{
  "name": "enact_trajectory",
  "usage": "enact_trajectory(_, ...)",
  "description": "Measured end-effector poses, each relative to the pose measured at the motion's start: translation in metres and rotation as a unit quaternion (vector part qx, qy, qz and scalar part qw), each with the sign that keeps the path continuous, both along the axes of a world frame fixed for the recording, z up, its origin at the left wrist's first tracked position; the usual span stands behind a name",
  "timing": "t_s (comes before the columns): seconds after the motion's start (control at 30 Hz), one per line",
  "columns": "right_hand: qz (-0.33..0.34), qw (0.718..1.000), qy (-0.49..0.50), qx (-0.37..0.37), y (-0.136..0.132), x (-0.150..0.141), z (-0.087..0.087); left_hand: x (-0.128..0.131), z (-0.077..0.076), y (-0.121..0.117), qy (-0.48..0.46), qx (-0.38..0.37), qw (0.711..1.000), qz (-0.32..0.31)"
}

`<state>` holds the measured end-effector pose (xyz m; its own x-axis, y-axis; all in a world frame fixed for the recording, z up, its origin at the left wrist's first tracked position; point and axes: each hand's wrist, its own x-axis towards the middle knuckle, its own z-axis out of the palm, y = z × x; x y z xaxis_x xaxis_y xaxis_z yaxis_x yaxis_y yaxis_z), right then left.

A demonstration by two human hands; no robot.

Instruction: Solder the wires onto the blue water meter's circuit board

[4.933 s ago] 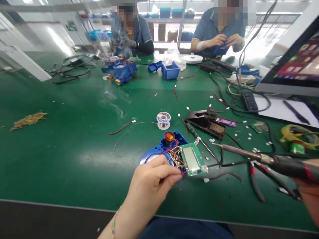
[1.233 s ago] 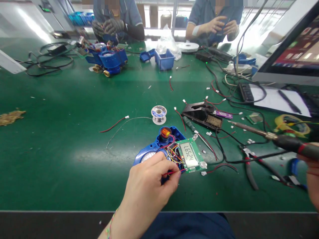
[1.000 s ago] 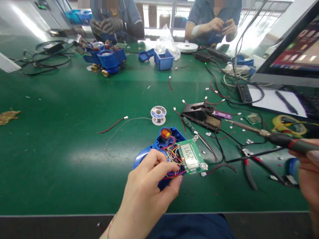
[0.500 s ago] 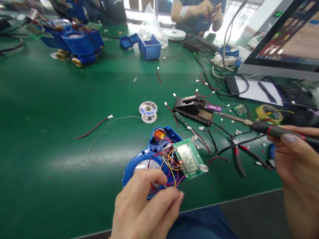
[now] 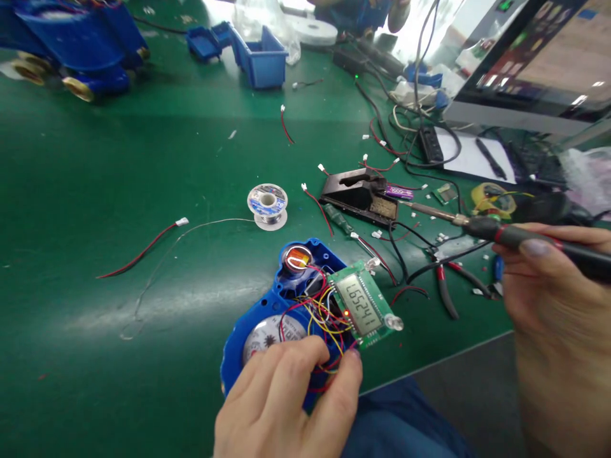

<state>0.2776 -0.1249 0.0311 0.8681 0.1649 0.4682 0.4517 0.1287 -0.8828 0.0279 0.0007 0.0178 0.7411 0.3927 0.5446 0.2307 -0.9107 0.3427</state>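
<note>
My left hand (image 5: 289, 397) is curled over the lower part of a blue water meter (image 5: 230, 346) with an open housing. Its thumb tip touches the bottom corner of a green circuit board (image 5: 344, 275), and its index finger bends over the wires. The board carries a lit red dot and an LCD (image 5: 361, 305) showing digits. Thin red and yellow wires (image 5: 317, 312) run from it into the housing. In my right hand (image 5: 556, 280), closed around the handle, is a soldering iron (image 5: 510, 235), its tip near the sponge of the iron stand (image 5: 351, 184).
A solder spool (image 5: 268, 207) trails its wire leftward. Short red leads with white plugs (image 5: 143, 254) lie scattered about. Red-handled pliers (image 5: 446, 292) sit near the right edge, below a yellow tape roll (image 5: 494, 198). Blue bins (image 5: 265, 60), another blue meter (image 5: 76, 48) and a monitor (image 5: 534, 70) stand farther back.
The view has shifted, so the bench items appear farther left and up. My left thumb has spread away from the fingers to the board's corner. My right hand still holds the soldering iron.
</note>
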Motion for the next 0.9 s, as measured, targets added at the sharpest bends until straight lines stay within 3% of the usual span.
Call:
enact_trajectory(0.17,0.003,1.000,0.005,0.004,0.001,-0.006,0.000,0.000,-0.005,0.000,0.015,0.017,1.000,-0.009)
enact_trajectory(0.43,-0.029,0.998,0.050,0.004,-0.008,-0.015,-0.001,0.006,0.006,-0.002,0.012,-0.152,0.988,0.003)
enact_trajectory(0.57,-0.036,0.997,0.071,0.005,-0.014,-0.017,0.000,0.010,0.010,-0.005,0.031,-0.194,0.980,0.022)
enact_trajectory(0.77,-0.035,0.996,0.079,0.011,-0.024,-0.010,-0.002,0.011,0.010,-0.007,0.038,-0.175,0.983,0.028)
enact_trajectory(0.9,0.016,0.984,0.173,0.049,-0.029,0.018,-0.022,0.010,0.005,-0.004,0.021,-0.114,0.993,0.013)
